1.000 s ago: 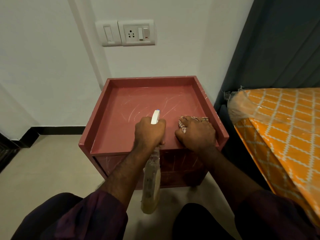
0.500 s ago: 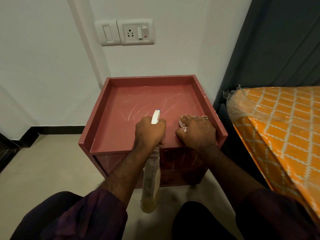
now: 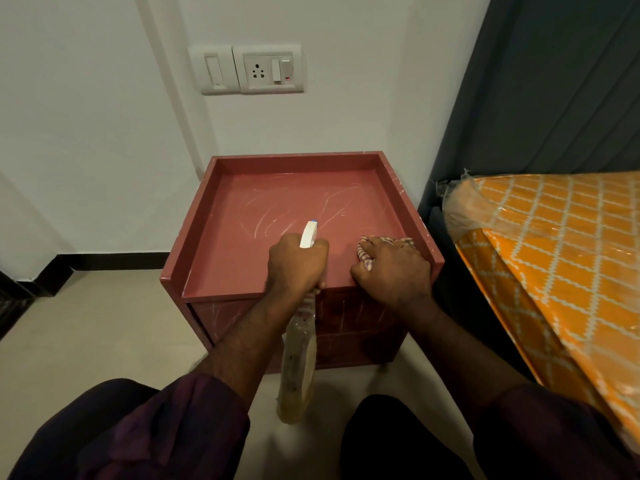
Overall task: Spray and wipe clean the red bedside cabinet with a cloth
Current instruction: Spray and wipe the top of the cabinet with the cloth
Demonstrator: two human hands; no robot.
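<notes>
Translucent plastic spray bottle [image 3: 297, 358] hung long axis down, neck gripped by curled fingers of left hand [image 3: 298, 266], white nozzle aimed forward. Right hand [image 3: 393, 273], nearer right rim, fingers curled over soft checked cloth [image 3: 366, 262]. Red bedside cabinet [image 3: 239, 244] directly ahead: smooth rimmed top, pale streaks beyond both hands.

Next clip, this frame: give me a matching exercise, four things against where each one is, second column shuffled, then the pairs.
Things:
1 spray bottle
2 cloth
3 socket plate
4 orange patterned bed cover

Places:
A on the wall above the red cabinet
B gripped by the left hand, nozzle over the cabinet top
C to the right of the cabinet
D held under the right hand, on the cabinet top's near right corner

Pairs: 1-B; 2-D; 3-A; 4-C
</notes>
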